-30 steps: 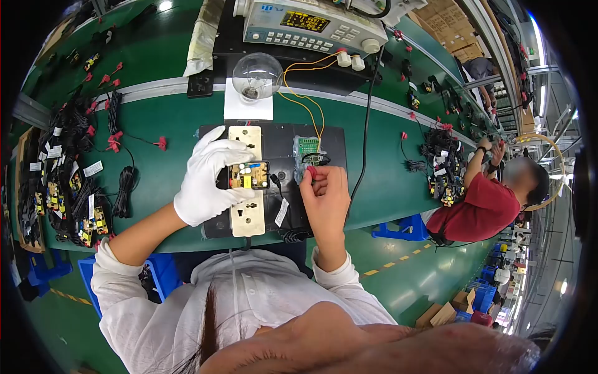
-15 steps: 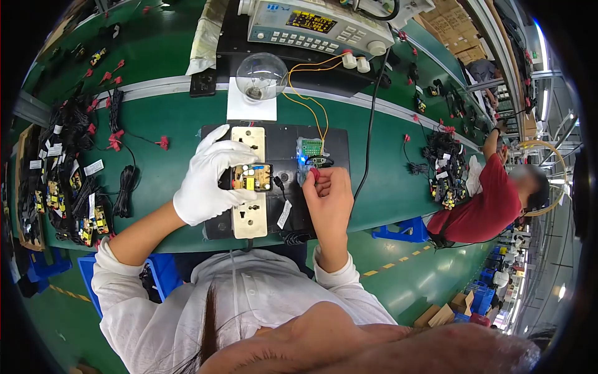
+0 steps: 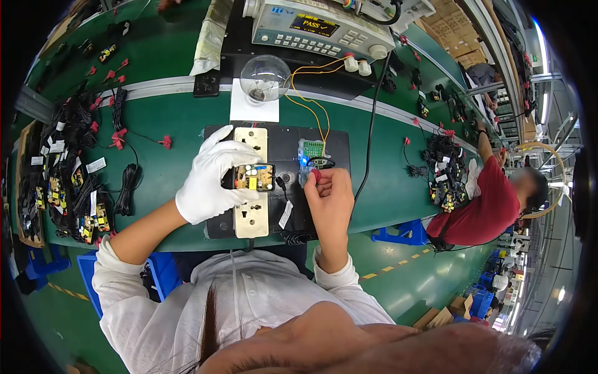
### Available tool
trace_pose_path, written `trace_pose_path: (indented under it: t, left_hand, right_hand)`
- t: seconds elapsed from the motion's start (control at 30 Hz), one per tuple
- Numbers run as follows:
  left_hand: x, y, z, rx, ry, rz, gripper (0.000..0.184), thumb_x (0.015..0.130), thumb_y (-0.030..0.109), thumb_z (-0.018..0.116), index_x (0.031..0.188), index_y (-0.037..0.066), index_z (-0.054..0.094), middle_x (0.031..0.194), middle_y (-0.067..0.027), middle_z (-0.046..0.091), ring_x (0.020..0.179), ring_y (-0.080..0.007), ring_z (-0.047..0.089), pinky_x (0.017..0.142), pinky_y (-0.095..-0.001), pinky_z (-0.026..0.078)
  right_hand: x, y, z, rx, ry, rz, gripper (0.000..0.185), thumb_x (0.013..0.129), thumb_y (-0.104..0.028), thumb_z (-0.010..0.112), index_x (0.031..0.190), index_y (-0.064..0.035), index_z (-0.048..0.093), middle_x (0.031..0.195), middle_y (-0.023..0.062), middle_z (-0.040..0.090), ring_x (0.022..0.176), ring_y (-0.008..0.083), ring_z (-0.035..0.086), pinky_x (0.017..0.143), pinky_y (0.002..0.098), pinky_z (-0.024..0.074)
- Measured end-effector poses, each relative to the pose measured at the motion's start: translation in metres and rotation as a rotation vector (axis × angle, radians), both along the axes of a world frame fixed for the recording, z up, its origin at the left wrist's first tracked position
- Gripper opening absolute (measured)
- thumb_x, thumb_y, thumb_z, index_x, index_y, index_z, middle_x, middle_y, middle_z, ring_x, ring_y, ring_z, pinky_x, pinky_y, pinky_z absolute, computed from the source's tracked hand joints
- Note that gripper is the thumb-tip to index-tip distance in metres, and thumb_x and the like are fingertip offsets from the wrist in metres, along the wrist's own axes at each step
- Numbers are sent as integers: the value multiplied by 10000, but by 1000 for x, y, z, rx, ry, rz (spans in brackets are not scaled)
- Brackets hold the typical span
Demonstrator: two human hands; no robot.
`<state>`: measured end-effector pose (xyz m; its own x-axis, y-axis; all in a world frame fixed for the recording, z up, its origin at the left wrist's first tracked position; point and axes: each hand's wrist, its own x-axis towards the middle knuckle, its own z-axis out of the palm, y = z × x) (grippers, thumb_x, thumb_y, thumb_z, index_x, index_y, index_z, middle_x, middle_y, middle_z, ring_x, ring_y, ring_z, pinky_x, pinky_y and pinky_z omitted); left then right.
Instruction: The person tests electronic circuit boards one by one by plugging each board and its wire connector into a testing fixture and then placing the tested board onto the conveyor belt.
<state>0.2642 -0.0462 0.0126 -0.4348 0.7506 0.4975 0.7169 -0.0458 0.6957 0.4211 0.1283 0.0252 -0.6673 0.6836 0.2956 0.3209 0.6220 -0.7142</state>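
Note:
My left hand [image 3: 208,177], in a white glove, grips an open power adapter [image 3: 255,178] whose circuit board faces up. The adapter sits over a cream socket strip [image 3: 251,223]; whether its pins are in the sockets is hidden. Bare, my right hand [image 3: 331,196] pinches a small red connector [image 3: 316,175] beside a green circuit board [image 3: 313,148]. A blue light glows on that board's left side. Between my hands lies a black cable with a white label [image 3: 286,214]. "PASS" shows on the screen of the test meter [image 3: 324,38] behind.
A clear glass bulb [image 3: 265,78] stands on white paper beyond the socket strip. Tangled adapters with cables [image 3: 78,181] lie at the left, and another pile [image 3: 443,174] at the right. A co-worker in a red shirt [image 3: 489,202] is beside the bench. Yellow wires run to the meter.
The meter's screen has gone from number readings to "PASS". My hands keep their grips, and the whole view has shifted slightly. The co-worker's arm has moved a little.

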Motion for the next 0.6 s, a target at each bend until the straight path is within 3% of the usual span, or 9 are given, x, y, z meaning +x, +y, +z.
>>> trace_pose_path:
  t: [0.13,0.23,0.3,0.37,0.43,0.5,0.53,0.57,0.6]
  left_hand:
    - [1,0,0,-7,4,0,551,568,229,873,1050,92,641,1053,-88,654,1082,-254,594,1120,-482,303]
    - [0,-2,0,22,57,23,530,604,290,855,1050,73,667,1069,-113,657,1092,-285,587,1093,-455,337]
    - [2,-5,5,-15,110,69,558,617,317,845,1079,59,668,1056,-116,660,1088,-328,580,1056,-430,367]
    - [9,-3,10,-32,250,160,537,592,338,851,1022,79,662,970,-93,659,997,-291,603,994,-415,401]
    - [24,0,29,20,338,239,494,589,348,844,971,101,652,863,-69,639,887,-258,615,922,-398,430]
    - [39,1,42,44,377,251,490,594,374,821,962,101,647,797,-66,618,819,-262,616,812,-389,441]
    - [51,2,49,4,299,262,436,568,291,839,924,105,667,823,-65,631,825,-255,621,810,-383,463]
    - [61,4,54,71,335,294,405,587,307,832,888,102,655,783,-59,616,772,-250,621,774,-368,467]
    - [69,3,65,15,329,288,404,601,317,827,889,99,648,762,-57,609,762,-248,621,767,-360,468]
  right_hand:
    - [3,6,0,-36,-13,32,155,811,-66,726,850,-8,587,737,47,580,597,96,549,554,215,466]
    - [15,18,5,-255,-31,70,187,839,-59,707,992,5,622,772,57,598,651,111,577,612,233,479]
    - [22,10,23,51,-42,-52,200,857,-47,685,1035,13,615,842,76,601,726,132,586,659,255,478]
    - [29,3,22,203,119,-115,195,870,-44,664,1045,18,606,901,96,591,793,153,587,695,265,470]
    - [53,-6,13,158,196,72,144,889,-30,620,1023,20,603,839,96,618,705,174,601,642,263,478]
    - [65,-22,14,-45,99,567,98,905,-37,590,987,17,598,788,103,657,627,185,617,599,269,492]
    - [62,-35,15,-101,9,642,95,913,-47,574,980,17,596,755,107,666,599,189,625,579,275,498]
    - [60,-47,17,-155,-87,713,97,921,-57,558,972,17,594,723,112,675,571,194,634,558,281,504]
    - [62,-52,2,-257,-33,710,255,894,-167,634,1070,14,597,815,148,670,679,277,649,615,336,499]
